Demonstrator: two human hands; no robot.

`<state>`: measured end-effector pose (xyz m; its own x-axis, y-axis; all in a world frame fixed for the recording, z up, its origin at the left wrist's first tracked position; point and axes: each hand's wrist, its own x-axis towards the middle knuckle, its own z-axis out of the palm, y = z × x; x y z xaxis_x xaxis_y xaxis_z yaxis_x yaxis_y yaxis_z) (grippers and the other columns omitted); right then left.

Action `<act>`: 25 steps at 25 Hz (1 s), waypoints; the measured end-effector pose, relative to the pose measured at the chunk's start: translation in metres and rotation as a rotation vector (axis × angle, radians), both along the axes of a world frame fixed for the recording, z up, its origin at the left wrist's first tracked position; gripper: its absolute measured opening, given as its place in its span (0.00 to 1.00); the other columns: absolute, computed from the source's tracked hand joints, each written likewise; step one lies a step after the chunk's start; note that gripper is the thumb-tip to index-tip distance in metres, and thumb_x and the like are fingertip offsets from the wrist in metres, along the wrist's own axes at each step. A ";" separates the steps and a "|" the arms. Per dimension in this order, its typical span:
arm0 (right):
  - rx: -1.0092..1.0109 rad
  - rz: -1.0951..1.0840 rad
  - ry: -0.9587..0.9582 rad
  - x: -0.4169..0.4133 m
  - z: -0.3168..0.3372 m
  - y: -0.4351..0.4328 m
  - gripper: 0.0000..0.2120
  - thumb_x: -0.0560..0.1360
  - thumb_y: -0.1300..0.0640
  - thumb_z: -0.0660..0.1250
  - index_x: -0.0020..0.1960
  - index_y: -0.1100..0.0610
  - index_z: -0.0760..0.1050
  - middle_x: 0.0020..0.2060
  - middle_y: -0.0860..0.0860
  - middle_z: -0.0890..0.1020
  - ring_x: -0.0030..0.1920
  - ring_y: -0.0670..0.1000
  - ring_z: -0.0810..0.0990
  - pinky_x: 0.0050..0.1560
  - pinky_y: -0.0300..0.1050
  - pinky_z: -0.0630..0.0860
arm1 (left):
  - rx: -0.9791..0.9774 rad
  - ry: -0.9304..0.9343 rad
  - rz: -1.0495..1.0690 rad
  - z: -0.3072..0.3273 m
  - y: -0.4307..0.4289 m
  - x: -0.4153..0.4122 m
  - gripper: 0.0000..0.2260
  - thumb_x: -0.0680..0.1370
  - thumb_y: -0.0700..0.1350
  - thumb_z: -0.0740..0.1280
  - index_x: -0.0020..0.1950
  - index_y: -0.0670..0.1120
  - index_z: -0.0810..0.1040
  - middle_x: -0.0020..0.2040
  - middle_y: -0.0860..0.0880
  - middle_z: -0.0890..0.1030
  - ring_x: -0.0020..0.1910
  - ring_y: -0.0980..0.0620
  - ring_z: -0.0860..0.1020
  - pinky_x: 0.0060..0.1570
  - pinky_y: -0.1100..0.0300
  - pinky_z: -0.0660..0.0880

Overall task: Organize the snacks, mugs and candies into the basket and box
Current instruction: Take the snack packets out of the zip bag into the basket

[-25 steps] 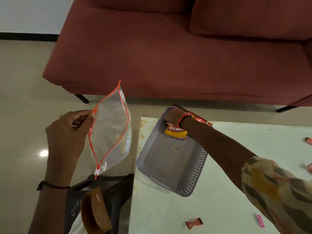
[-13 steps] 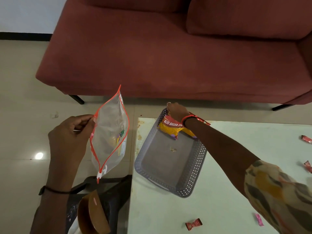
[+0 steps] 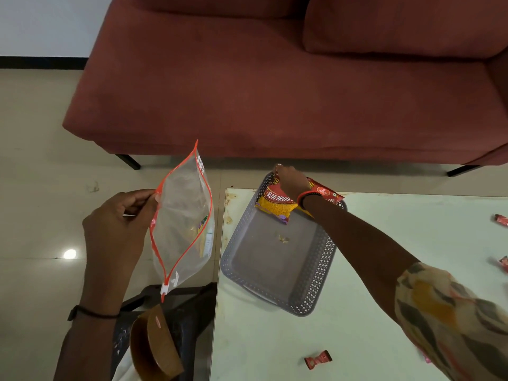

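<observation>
My left hand [image 3: 121,226] pinches the rim of a clear zip bag [image 3: 182,224] with an orange seal, held open off the table's left side; a small packet shows inside it. My right hand [image 3: 291,180] grips a red and yellow snack packet [image 3: 277,206] at the far end of the grey perforated basket [image 3: 239,257], which sits on the pale table's [image 3: 371,270] left corner. The packet leans against the basket's far wall. A crumb lies on the basket floor. Red wrapped candies lie on the table: one near the front [image 3: 318,360], two at the right edge [image 3: 500,218].
A dark red sofa [image 3: 275,92] stands just beyond the table. Left of the table, low down, a brown cardboard box [image 3: 156,345] sits on dark bags on the tiled floor [image 3: 35,160].
My right hand has tilted the snack packet up and shifted it toward the basket's far wall. The zip bag in my left hand has barely moved.
</observation>
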<state>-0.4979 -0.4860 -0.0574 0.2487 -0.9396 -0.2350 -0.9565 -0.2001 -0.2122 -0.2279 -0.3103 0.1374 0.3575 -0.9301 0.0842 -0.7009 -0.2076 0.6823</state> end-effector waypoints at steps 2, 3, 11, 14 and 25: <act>0.012 -0.002 -0.014 0.001 -0.001 0.002 0.14 0.75 0.70 0.56 0.59 0.64 0.72 0.51 0.63 0.80 0.50 0.63 0.80 0.42 0.50 0.73 | -0.006 0.008 0.002 -0.001 0.002 -0.002 0.11 0.76 0.44 0.67 0.55 0.42 0.81 0.44 0.49 0.81 0.35 0.74 0.75 0.41 0.81 0.69; 0.019 -0.006 -0.020 0.001 -0.003 0.003 0.14 0.75 0.70 0.56 0.58 0.64 0.72 0.51 0.62 0.80 0.50 0.63 0.80 0.43 0.51 0.75 | -0.006 0.009 0.002 -0.002 0.002 -0.002 0.11 0.76 0.45 0.67 0.55 0.42 0.81 0.44 0.49 0.82 0.36 0.75 0.75 0.41 0.81 0.69; 0.006 -0.058 -0.115 -0.003 -0.010 0.003 0.19 0.75 0.69 0.56 0.64 0.63 0.71 0.57 0.62 0.78 0.56 0.61 0.77 0.52 0.53 0.75 | -0.003 -0.015 0.016 -0.004 0.005 -0.007 0.10 0.76 0.44 0.67 0.54 0.41 0.81 0.45 0.43 0.84 0.39 0.47 0.81 0.41 0.81 0.69; 0.015 -0.211 -0.324 -0.004 0.009 0.004 0.17 0.77 0.66 0.58 0.65 0.62 0.72 0.59 0.60 0.77 0.59 0.59 0.76 0.58 0.53 0.75 | 0.000 -0.010 0.025 -0.002 0.006 -0.012 0.10 0.76 0.44 0.67 0.54 0.41 0.81 0.45 0.43 0.84 0.39 0.46 0.81 0.41 0.81 0.69; -0.232 0.639 -0.809 0.046 0.257 0.117 0.07 0.74 0.56 0.69 0.48 0.58 0.82 0.45 0.52 0.85 0.45 0.50 0.83 0.45 0.41 0.77 | -0.021 -0.090 -0.035 0.042 0.023 -0.045 0.08 0.75 0.42 0.68 0.50 0.40 0.82 0.43 0.41 0.84 0.37 0.51 0.76 0.38 0.73 0.66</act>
<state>-0.4515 -0.3689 0.1993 0.7151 -0.5797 0.3907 -0.2496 -0.7338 -0.6319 -0.2730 -0.2870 0.1790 0.3148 -0.9396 0.1346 -0.7663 -0.1679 0.6202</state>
